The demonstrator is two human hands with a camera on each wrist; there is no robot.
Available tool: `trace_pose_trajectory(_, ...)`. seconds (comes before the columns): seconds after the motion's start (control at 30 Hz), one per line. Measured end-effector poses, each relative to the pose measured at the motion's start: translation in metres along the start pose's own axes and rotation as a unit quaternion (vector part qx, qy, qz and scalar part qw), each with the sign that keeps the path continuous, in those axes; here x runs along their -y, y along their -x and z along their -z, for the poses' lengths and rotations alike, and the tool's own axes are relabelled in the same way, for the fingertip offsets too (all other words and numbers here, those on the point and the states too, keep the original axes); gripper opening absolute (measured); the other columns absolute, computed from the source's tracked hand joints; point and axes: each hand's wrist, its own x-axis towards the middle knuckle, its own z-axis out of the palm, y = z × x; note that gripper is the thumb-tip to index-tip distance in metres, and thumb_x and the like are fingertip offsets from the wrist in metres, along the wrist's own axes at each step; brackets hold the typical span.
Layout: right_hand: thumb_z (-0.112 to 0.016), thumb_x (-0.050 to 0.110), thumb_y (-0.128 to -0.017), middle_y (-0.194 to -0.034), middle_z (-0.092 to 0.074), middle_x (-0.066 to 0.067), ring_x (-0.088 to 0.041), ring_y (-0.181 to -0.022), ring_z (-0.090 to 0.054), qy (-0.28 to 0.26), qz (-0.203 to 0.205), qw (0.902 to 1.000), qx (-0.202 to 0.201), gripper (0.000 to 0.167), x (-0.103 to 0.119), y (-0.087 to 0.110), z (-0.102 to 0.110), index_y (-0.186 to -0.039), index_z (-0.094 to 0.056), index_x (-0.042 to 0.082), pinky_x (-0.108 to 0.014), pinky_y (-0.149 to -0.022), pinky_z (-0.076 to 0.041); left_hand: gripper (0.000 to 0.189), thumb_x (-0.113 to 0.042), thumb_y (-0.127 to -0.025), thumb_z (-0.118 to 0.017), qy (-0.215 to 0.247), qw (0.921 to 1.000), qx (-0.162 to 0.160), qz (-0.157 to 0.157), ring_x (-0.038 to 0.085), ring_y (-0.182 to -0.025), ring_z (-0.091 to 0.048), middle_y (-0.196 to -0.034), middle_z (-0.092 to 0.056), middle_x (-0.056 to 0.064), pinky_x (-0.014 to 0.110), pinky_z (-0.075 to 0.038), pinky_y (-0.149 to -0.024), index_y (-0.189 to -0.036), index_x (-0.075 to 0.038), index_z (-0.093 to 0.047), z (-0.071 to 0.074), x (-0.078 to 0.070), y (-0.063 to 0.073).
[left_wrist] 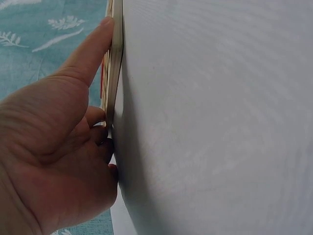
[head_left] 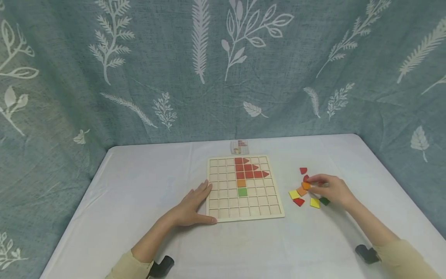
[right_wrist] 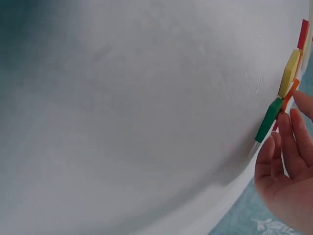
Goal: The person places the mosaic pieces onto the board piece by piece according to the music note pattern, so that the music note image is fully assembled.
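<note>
A wooden grid board (head_left: 258,212) lies on the table, with several red tiles (head_left: 240,167), one orange square (head_left: 241,183) and a green square (head_left: 242,192) set in its cells. My left hand (head_left: 189,207) rests along the board's left side, fingers at the edge and thumb at the near left corner. To the right of the board, my right hand (head_left: 332,190) pinches an orange tile (right_wrist: 290,95) between thumb and fingers, over a loose group of tiles. Just below that hand lies a dark green tile (head_left: 325,201), partly hidden by it in the head view.
Around the right hand lie another orange tile (head_left: 301,191), yellow tiles (head_left: 315,203) and red tiles (head_left: 299,202). A small pattern card (head_left: 239,147) sits behind the board. White cloth (head_left: 146,174) covers the table, and a leaf-patterned curtain (head_left: 167,58) hangs behind it.
</note>
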Motion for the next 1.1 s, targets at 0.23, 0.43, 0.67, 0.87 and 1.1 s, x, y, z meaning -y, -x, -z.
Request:
trace_pose_trajectory(0.23, -0.072, 0.017, -0.088, -0.117, -0.064, -0.017, -0.034, -0.103, -0.054, 0.023, 0.028, 0.9994, 0.004, 0.033, -0.001, -0.005, -0.003, -0.118, -0.067, 0.005, -0.042, -0.081, -0.055, 0.109, -0.047, -0.076, -0.08, 0.005, 1.0, 0.0, -0.004, 0.032, -0.149, -0.005, -0.162, -0.007, 0.017, 0.049, -0.002, -0.12, -0.154, 0.001, -0.02, 0.001, -0.001, 0.001)
trace_pose_trajectory(0.43, -0.074, 0.018, -0.087, -0.109, -0.067, -0.013, -0.029, -0.096, -0.055, 0.036, 0.036, 0.9987, -0.01, 0.03, 0.0, -0.005, -0.005, -0.113, -0.068, 0.005, -0.036, -0.076, -0.053, 0.108, -0.045, -0.077, -0.08, 0.008, 0.9999, 0.0, -0.011, 0.033, -0.149, -0.005, -0.162, -0.007, 0.017, 0.05, -0.003, -0.12, -0.154, 0.002, -0.02, 0.002, 0.0, 0.001)
trace_pose_trajectory(0.67, -0.076, 0.025, -0.086, -0.101, -0.065, -0.009, -0.024, -0.086, -0.053, -0.009, 0.011, 0.9998, -0.014, 0.034, 0.015, -0.002, -0.008, -0.113, -0.068, 0.005, -0.025, -0.059, -0.05, 0.108, -0.045, -0.077, -0.08, 0.009, 0.9999, 0.0, -0.012, 0.033, -0.148, -0.005, -0.162, -0.007, 0.018, 0.05, -0.002, -0.12, -0.153, 0.002, -0.02, 0.001, 0.0, 0.001)
trace_pose_trajectory(0.87, -0.077, 0.034, -0.085, -0.1, -0.065, -0.004, -0.023, -0.09, -0.055, -0.039, 0.003, 0.9992, -0.002, 0.036, 0.037, -0.003, -0.02, -0.111, -0.069, 0.01, -0.029, -0.066, -0.049, 0.108, -0.045, -0.077, -0.08, 0.008, 0.9999, -0.001, -0.012, 0.033, -0.149, -0.006, -0.162, -0.007, 0.018, 0.05, -0.002, -0.12, -0.154, 0.002, -0.02, 0.001, 0.0, 0.001)
trace_pose_trajectory(1.1, -0.08, 0.03, -0.081, -0.099, -0.067, 0.002, -0.02, -0.087, -0.057, -0.069, 0.057, 0.9958, 0.021, 0.024, 0.064, -0.006, -0.048, -0.099, -0.071, 0.017, -0.031, -0.07, -0.05, 0.108, -0.045, -0.077, -0.08, 0.008, 0.9999, 0.0, -0.011, 0.033, -0.148, -0.005, -0.162, -0.007, 0.018, 0.05, -0.002, -0.12, -0.154, 0.002, -0.02, 0.001, 0.0, 0.001)
